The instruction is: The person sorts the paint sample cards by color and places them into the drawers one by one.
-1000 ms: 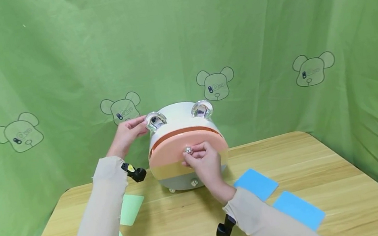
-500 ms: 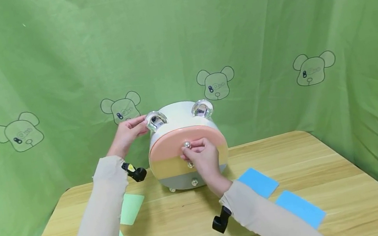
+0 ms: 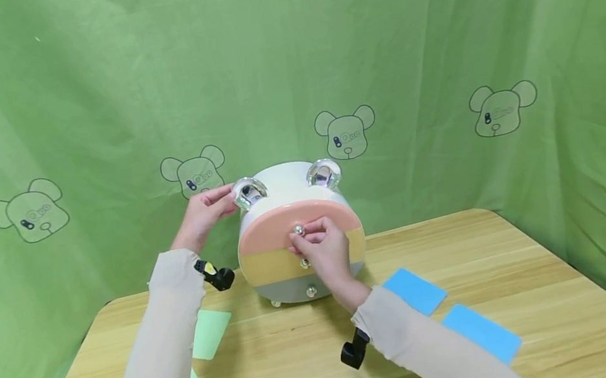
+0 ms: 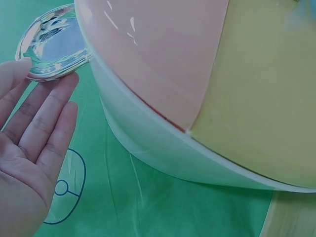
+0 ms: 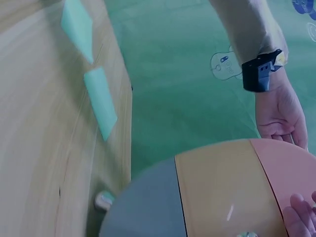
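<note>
A small rounded drawer cabinet (image 3: pixel 286 185) with a white body stands on the table, with two mirrored silver ears on top. Its front has a pink top drawer (image 3: pixel 265 232), a yellow middle drawer (image 3: pixel 268 267) and a grey bottom drawer (image 3: pixel 285 291), all flush with the body. My left hand (image 3: pixel 203 218) holds the left silver ear (image 4: pixel 54 42), thumb in front and fingertips behind its rim. My right hand (image 3: pixel 328 249) pinches the round silver knob (image 3: pixel 298 229) of the pink drawer between thumb and fingers. In the right wrist view that hand shows only at the lower right edge.
Two light green cards (image 3: pixel 210 335) lie on the left of the wooden table (image 3: pixel 284 375), partly behind the left sleeve. On the right are two blue cards (image 3: pixel 415 290), the nearer beside the right sleeve. A green curtain (image 3: pixel 406 56) hangs close behind the cabinet.
The pink drawer has gone in, and the gap along its top edge has closed. My right hand has moved forward with the knob. My left hand has stayed on the ear.
</note>
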The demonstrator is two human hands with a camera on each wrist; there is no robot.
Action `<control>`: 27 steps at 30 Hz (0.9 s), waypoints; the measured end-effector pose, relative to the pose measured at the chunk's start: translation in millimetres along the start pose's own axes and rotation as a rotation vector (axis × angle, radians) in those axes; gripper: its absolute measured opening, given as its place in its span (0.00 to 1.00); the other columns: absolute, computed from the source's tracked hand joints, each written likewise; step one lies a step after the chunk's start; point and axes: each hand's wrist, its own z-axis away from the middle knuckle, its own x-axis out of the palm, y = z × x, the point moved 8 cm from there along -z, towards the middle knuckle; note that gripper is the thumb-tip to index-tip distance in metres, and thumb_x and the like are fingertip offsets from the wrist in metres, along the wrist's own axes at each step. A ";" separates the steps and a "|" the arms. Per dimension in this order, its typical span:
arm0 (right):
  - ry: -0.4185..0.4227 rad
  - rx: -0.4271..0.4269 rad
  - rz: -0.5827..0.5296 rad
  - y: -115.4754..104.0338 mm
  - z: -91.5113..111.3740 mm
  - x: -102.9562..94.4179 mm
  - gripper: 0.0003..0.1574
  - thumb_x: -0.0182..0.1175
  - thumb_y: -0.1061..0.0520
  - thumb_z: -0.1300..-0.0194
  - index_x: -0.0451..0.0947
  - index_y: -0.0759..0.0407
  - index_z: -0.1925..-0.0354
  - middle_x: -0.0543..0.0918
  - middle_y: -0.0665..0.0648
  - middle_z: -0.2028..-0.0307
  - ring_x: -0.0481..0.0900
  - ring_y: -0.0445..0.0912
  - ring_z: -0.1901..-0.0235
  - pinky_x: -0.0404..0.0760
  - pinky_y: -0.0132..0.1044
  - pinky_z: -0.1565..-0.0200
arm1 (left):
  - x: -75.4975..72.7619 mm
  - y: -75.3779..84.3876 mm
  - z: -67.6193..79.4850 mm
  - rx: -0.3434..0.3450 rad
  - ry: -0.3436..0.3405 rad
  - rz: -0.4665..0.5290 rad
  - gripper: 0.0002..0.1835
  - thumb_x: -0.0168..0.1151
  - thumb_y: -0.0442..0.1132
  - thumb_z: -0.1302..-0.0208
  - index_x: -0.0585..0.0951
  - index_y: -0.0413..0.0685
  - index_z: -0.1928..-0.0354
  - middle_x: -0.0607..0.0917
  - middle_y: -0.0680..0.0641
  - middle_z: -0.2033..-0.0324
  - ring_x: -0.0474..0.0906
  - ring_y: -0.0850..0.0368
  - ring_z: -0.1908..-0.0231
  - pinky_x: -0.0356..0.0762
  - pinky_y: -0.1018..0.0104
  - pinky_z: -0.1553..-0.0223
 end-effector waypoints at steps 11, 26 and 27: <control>-0.065 0.015 0.060 14.8 21.0 -17.7 0.16 0.68 0.69 0.48 0.72 0.73 0.63 0.83 0.67 0.72 0.84 0.54 0.75 0.86 0.42 0.68 | 0.2 0.7 0.6 -0.002 -0.006 -0.012 0.22 0.59 0.39 0.35 0.73 0.40 0.40 0.82 0.43 0.49 0.83 0.62 0.62 0.77 0.62 0.45; -0.099 -0.047 0.118 48.1 29.0 -17.0 0.16 0.66 0.70 0.47 0.72 0.71 0.60 0.83 0.65 0.71 0.82 0.49 0.77 0.85 0.36 0.73 | 1.8 2.1 1.8 -0.002 -0.006 0.003 0.22 0.59 0.39 0.34 0.73 0.39 0.40 0.83 0.44 0.50 0.82 0.63 0.62 0.73 0.55 0.41; -0.091 -0.053 0.113 48.8 29.0 -16.3 0.16 0.67 0.69 0.47 0.72 0.71 0.61 0.83 0.65 0.71 0.83 0.49 0.77 0.85 0.37 0.73 | 2.0 2.1 1.8 -0.004 -0.007 0.004 0.22 0.59 0.39 0.34 0.73 0.39 0.40 0.82 0.43 0.49 0.82 0.63 0.62 0.73 0.54 0.41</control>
